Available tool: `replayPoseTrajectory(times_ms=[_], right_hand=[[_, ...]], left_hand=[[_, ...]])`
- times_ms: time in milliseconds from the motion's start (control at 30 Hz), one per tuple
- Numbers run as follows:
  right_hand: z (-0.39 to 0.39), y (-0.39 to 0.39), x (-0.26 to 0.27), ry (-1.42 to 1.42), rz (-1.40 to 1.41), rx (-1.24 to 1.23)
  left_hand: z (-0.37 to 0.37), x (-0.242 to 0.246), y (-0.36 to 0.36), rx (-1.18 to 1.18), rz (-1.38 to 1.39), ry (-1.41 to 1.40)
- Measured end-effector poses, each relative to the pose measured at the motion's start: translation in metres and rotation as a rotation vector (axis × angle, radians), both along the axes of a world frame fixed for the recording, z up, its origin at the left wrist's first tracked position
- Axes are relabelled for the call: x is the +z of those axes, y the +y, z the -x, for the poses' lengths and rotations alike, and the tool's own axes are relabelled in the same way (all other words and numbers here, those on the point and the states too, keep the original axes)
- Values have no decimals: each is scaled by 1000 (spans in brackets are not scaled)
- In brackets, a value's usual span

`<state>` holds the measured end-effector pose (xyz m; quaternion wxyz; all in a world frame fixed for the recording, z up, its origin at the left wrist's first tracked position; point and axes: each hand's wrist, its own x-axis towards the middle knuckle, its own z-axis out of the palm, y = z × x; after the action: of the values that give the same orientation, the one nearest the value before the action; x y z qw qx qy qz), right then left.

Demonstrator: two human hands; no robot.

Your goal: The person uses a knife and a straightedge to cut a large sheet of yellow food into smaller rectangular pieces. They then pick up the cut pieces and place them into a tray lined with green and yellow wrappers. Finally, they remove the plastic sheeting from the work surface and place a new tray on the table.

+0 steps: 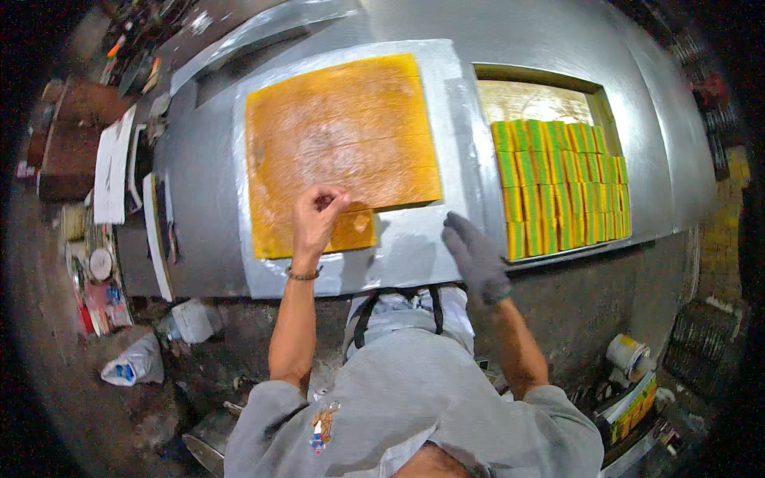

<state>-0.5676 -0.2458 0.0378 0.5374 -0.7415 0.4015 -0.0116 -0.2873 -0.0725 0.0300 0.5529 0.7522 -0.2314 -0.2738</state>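
Observation:
A large orange-brown slab [340, 137], which looks like a layered cake, lies on a board with a shiny pale covering [412, 251]. Faint lines run across its top, and its front right corner is cut away. Over the slab's front part is my bare left hand [317, 218], its fingers curled and the thumb near the forefinger. Whether it pinches something thin cannot be made out. My right hand [475, 254], in a grey glove, is blurred beside the board's right edge with fingers stretched out and nothing seen in it.
At the right, a metal tray [541, 98] holds rows of green-and-yellow layered pieces [559, 185]. Both stand on a metal table [651, 197]. Flat white panels [113, 167] lean along its left end. A white sack [134, 361] and a bucket [627, 355] are on the floor.

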Motion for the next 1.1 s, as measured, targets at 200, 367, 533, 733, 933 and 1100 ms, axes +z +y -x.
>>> replayPoseTrajectory(times_ms=[200, 367, 533, 733, 933, 1100], right_hand=[[-109, 128, -82, 338, 647, 127], [-148, 169, -74, -94, 309, -285], [-138, 174, -9, -255, -98, -332], [-155, 166, -6, -65, 108, -145], [-198, 185, -75, 250, 401, -21], [-180, 160, -60, -1, 19, -167]], left_hand=[[0, 8, 142, 171, -99, 15], [18, -14, 184, 188, 26, 111], [41, -34, 173, 190, 359, 603], [31, -28, 160, 226, 908, 962], [16, -7, 190, 91, 760, 684], [19, 13, 163, 6, 499, 301]])
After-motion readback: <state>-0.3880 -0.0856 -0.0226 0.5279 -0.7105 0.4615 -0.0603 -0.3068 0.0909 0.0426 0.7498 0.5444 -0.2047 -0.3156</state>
